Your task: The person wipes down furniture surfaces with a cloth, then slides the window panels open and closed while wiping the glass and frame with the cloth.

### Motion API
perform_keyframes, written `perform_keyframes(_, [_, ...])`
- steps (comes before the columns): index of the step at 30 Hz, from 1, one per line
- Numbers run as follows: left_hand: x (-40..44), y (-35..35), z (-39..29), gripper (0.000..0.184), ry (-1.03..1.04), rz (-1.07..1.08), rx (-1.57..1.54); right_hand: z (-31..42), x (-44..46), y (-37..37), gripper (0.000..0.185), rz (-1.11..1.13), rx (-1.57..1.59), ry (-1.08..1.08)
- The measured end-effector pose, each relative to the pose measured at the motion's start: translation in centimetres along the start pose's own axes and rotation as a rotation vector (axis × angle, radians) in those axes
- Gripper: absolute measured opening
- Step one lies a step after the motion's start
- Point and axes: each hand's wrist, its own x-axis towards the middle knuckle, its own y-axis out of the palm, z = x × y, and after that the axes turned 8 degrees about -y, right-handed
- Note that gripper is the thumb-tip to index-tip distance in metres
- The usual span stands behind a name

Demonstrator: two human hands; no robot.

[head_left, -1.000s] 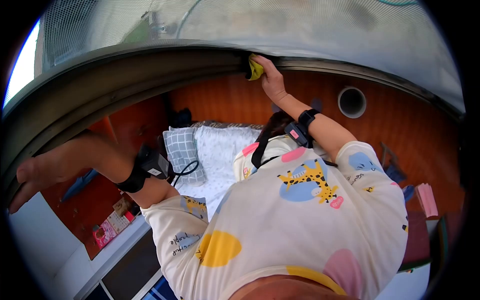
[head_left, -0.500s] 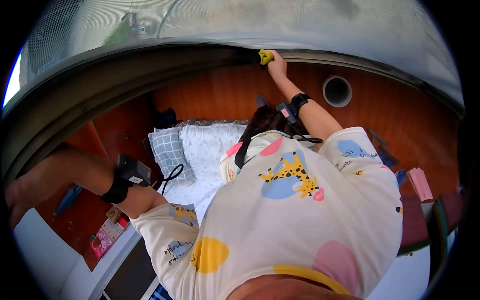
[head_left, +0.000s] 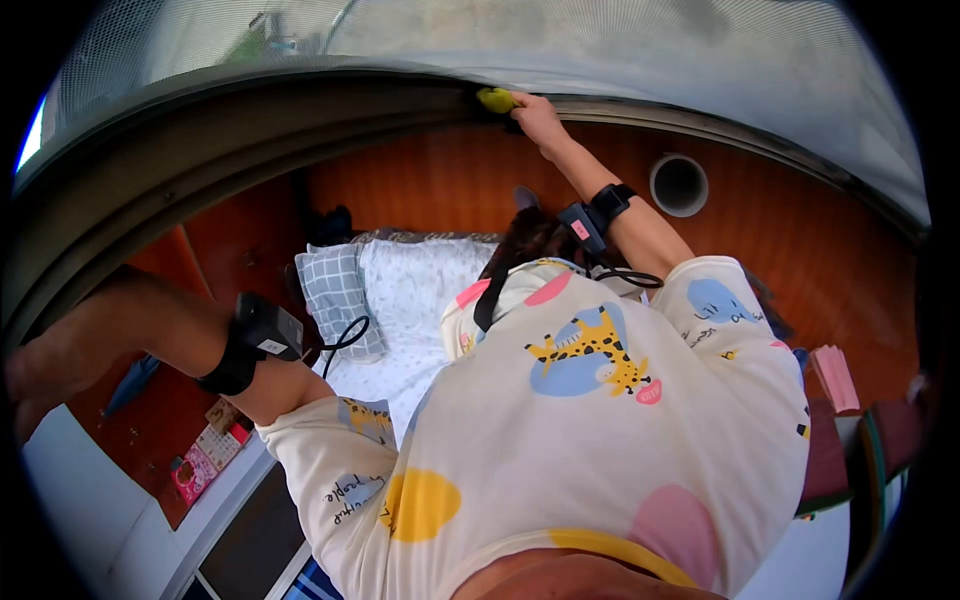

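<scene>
My right hand [head_left: 537, 117] is closed on a bunched yellow-green cloth [head_left: 494, 99]. The cloth touches the dark window frame [head_left: 400, 97] at the top of the view, beside its grooved track. At the far left, my left hand [head_left: 48, 365] is up against the dark, curved edge of the frame. Shadow and the border of the view hide most of its fingers. Both forearms wear black straps with small boxes and cables.
Mesh screening [head_left: 640, 45] lies beyond the frame. Below are a bed with white bedding [head_left: 425, 270] and a checked pillow [head_left: 340, 300], a reddish wooden floor [head_left: 420, 205], a round bin [head_left: 680, 185], a pink folded cloth [head_left: 834, 377] and a dark red seat [head_left: 825, 450].
My right hand has moved left along the window frame with the cloth. My left hand stays at the left edge, and the view has shifted slightly.
</scene>
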Motion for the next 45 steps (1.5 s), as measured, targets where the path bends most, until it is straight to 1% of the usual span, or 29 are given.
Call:
perform_keyframes(2, [0.3,-0.1,-0.1,0.047,-0.006,-0.006,0.003,0.6,-0.9,-1.7,0.041,0.089,0.702,-0.102])
perform_keyframes(3, [0.3,-0.1,0.0,0.047,-0.009,-0.005,0.003,-0.4,-0.6,-1.7,0.041,0.083,0.702,-0.103])
perform_keyframes(5, [0.3,-0.1,0.0,0.048,-0.014,-0.012,0.004,-3.6,0.9,-1.0,0.042,-0.215,0.323,0.085])
perform_keyframes(6, [0.2,0.0,0.0,0.048,-0.012,-0.013,0.01,-3.9,1.2,-0.5,0.042,-0.27,0.18,0.148])
perform_keyframes(7, [0.2,0.1,0.1,0.048,-0.005,-0.014,0.017,-4.1,1.4,0.2,0.042,-0.27,0.182,0.153])
perform_keyframes(9, [0.2,0.2,0.2,0.049,0.004,-0.016,0.038,-3.6,1.7,1.6,0.043,-0.157,0.228,0.207])
perform_keyframes(10, [0.2,0.3,0.3,0.049,0.005,-0.019,0.048,-3.1,1.3,2.7,0.041,-0.182,0.108,0.098])
perform_keyframes(11, [0.2,0.4,0.3,0.05,0.007,-0.027,0.06,-2.9,1.1,2.1,0.041,-0.181,0.109,0.097])
perform_keyframes(13, [0.4,0.5,0.4,0.051,0.012,-0.036,0.084,-0.6,0.1,-1.1,0.036,0.173,0.792,0.034])
perform_keyframes(14, [0.4,0.4,0.6,0.051,0.015,-0.038,0.099,-0.1,-0.9,-2.4,0.031,0.092,0.891,0.09])
perform_keyframes(15, [0.4,0.3,0.7,0.052,0.017,-0.04,0.117,-2.1,-0.5,-2.8,0.031,-0.065,0.917,0.069])
perform_keyframes(17, [0.6,0.3,1.1,0.053,0.021,-0.06,0.171,-6.2,0.7,-3.2,0.035,-0.484,0.833,0.154])
perform_keyframes(18, [0.7,0.3,1.3,0.053,0.026,-0.071,0.21,-7.1,0.7,-2.9,0.035,-0.488,0.833,0.151])
perform_keyframes(20, [1.1,0.4,2.1,0.055,0.053,-0.102,0.312,-8.9,0.6,-2.0,0.038,-0.421,0.326,0.25])
perform_keyframes(21, [1.0,0.3,1.8,0.052,0.107,-0.139,0.44,-8.3,0.6,-1.5,0.04,-0.334,0.101,0.188])
perform_keyframes(22, [0.9,0.2,1.6,0.05,0.159,-0.184,0.567,-7.8,0.3,-1.4,0.04,-0.26,0.057,0.171])
perform_keyframes(23, [0.9,0.4,1.7,0.051,0.15,-0.184,0.54,-7.2,0.1,-1.2,0.039,-0.186,0.011,0.151])
perform_keyframes(25, [0.9,0.3,1.5,0.053,0.126,-0.159,0.452,-7.4,0.4,-0.2,0.037,-0.164,-0.038,0.15])
perform_keyframes(27, [0.8,0.3,1.1,0.054,0.098,-0.116,0.327,-8.0,0.8,0.8,0.039,-0.073,0.128,0.101])
perform_keyframes(29, [0.8,0.1,0.7,0.056,0.076,-0.082,0.226,-8.4,1.4,0.9,0.038,-0.041,0.162,0.062])
perform_keyframes(31, [0.6,-0.1,0.1,0.059,0.053,-0.054,0.146,-4.5,-0.2,-1.2,0.032,-0.11,-0.142,-0.048])
perform_keyframes(32, [0.5,-0.3,-0.3,0.06,0.043,-0.041,0.107,-2.6,-1.7,-1.8,0.03,-0.146,-0.242,-0.177])
perform_keyframes(33, [0.3,-0.5,-0.7,0.061,0.034,-0.028,0.07,-1.8,-2.6,-1.7,0.03,-0.144,-0.241,-0.178])
perform_keyframes(35, [0.1,-1.0,-1.6,0.063,0.016,-0.001,-0.003,-0.7,-3.7,-1.3,0.028,-0.183,-0.348,-0.472])
perform_keyframes(37, [-0.2,-1.5,-2.7,0.065,-0.008,0.02,-0.082,0.1,-3.6,-1.3,0.026,-0.2,-0.403,-0.517])
perform_keyframes(39, [-0.6,-1.7,-3.7,0.068,-0.022,0.037,-0.167,1.2,-3.4,-1.6,0.025,-0.082,-0.494,-0.616])
perform_keyframes(40, [-0.7,-1.9,-4.4,0.069,-0.027,0.049,-0.21,2.1,-3.5,-1.9,0.025,-0.08,-0.49,-0.619])
perform_keyframes(42, [-0.9,-2.4,-5.4,0.071,-0.046,0.071,-0.291,4.6,-4.0,-2.7,0.024,-0.002,-0.541,-0.716])
perform_keyframes(45, [-0.9,-2.7,-6.8,0.075,-0.06,0.087,-0.398,9.5,-5.9,-3.3,0.024,0.027,-0.534,-0.783])
